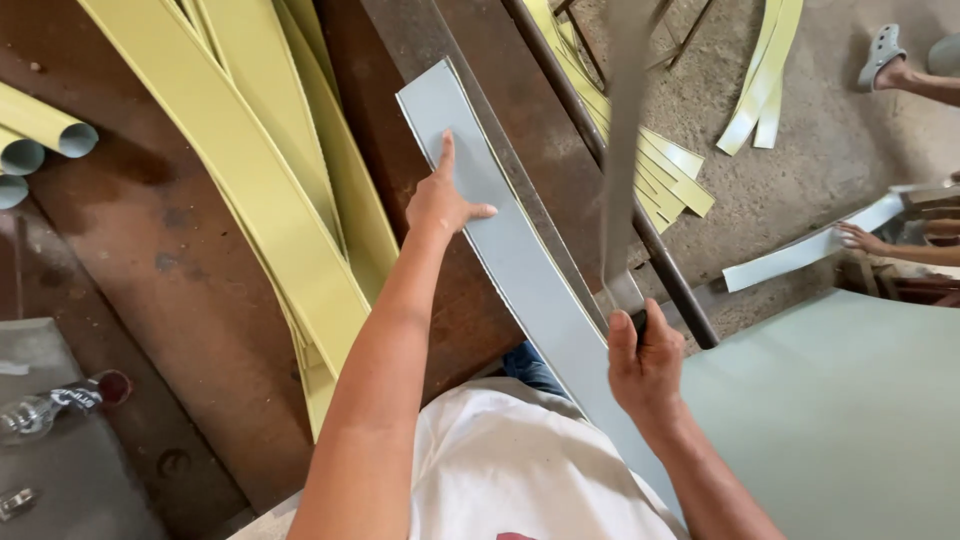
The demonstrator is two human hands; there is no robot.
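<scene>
A brown bench (pixel 200 300) fills the left and centre of the frame. Across its upper left lie long yellow strips (pixel 260 170). A large pale sheet (pixel 850 420) takes the lower right. A grey strip (pixel 500 220) runs from upper centre down to lower centre along the bench edge. The left hand (pixel 442 200) lies flat and open on it, fingers spread. The right hand (pixel 645 365), lower centre right, is clenched round a dark handle (pixel 640 322) of a blurred lever blade (pixel 625 130) rising to the top. Rolled tubes (pixel 35 145) sit at the far left. Another person's hand (pixel 860 238) touches a pale strip (pixel 810 250) at the right edge.
</scene>
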